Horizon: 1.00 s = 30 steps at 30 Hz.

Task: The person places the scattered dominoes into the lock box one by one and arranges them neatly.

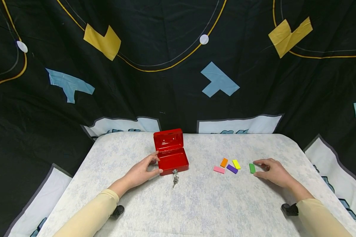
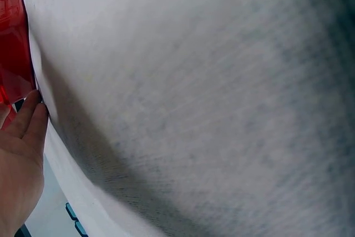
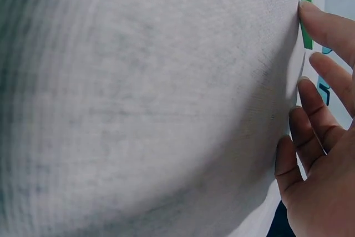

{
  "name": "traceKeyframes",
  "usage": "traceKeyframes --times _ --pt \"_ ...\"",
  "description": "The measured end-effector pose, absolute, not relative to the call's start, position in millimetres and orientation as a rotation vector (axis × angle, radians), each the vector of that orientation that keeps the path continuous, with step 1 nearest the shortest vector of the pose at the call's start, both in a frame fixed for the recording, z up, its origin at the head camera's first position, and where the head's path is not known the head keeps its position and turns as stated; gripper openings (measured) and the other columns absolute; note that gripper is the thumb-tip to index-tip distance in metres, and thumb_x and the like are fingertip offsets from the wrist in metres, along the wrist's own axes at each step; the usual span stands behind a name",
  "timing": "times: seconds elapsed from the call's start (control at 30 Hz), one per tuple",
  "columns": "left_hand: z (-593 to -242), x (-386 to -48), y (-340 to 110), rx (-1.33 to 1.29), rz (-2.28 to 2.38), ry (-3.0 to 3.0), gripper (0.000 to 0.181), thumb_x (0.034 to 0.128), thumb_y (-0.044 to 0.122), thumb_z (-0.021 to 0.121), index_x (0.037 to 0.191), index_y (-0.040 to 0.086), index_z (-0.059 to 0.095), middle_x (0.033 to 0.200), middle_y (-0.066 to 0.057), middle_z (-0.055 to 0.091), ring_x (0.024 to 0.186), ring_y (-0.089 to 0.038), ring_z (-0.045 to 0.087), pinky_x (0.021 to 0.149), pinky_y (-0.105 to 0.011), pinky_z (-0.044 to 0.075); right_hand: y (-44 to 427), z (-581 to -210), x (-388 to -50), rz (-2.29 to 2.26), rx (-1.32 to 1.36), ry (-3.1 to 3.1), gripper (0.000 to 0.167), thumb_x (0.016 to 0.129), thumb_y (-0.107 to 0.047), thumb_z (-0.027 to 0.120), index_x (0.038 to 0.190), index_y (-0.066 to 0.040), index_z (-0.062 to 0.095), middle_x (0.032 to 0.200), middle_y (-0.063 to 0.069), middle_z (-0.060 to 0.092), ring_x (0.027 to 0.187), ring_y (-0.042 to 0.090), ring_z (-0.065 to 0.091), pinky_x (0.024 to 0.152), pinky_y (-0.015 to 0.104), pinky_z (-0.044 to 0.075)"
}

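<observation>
A small red metal cash box (image 1: pixel 173 161) stands on the table with its lid (image 1: pixel 168 140) raised. A bunch of keys (image 1: pixel 175 177) hangs from the lock on its front. My left hand (image 1: pixel 140 169) rests against the box's left side, thumb at the front corner and fingers farther back; the left wrist view shows fairly straight fingers (image 2: pixel 34 117) by the red wall. To the right lies a green block (image 1: pixel 252 168). Beside it is my right hand (image 1: pixel 273 171), thumb and forefinger spread near its two ends; whether they touch it I cannot tell.
Between box and right hand lie an orange block (image 1: pixel 223 162), a yellow block (image 1: pixel 236 164), a purple block (image 1: pixel 232 169) and a pink block (image 1: pixel 219 170). A pale patterned cloth covers the table (image 1: pixel 207 207). Behind hangs a black cloth (image 1: pixel 166 92) with coloured shapes.
</observation>
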State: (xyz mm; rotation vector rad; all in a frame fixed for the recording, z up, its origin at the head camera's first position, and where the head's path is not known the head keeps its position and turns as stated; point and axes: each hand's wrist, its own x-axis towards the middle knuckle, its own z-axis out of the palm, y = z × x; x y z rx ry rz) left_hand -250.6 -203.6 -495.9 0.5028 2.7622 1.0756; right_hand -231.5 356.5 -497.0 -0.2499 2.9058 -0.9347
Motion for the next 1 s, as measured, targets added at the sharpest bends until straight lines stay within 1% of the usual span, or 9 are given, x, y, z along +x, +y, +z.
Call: traceKeyframes --times 0.33,1.0 --pt "-496.3 -251.1 -204.3 0.501 1.095 2.752 0.039 0.0924 0.051 0.073 0.119 0.029 0.055 0.165 0.010 0.031 0.135 -0.020 0.052 0.110 -0.054 0.039 356.6 -496.4 -231.0 -0.939 -0.256 2.899 0.056 0.089 -0.037 0.081 0.132 -0.006 0.066 0.116 0.013 0.059 0.101 0.027 0.052 0.080 0.041 0.045" --pt "-496.8 -250.4 -203.7 0.487 1.097 2.754 0.041 0.0923 0.053 0.072 0.121 0.030 0.053 0.165 0.010 0.030 0.136 -0.019 0.051 0.111 -0.054 0.040 355.8 -497.7 -230.6 -0.959 -0.259 2.913 0.050 0.089 -0.036 0.081 0.128 -0.006 0.070 0.115 0.011 0.060 0.100 0.025 0.053 0.081 0.041 0.046"
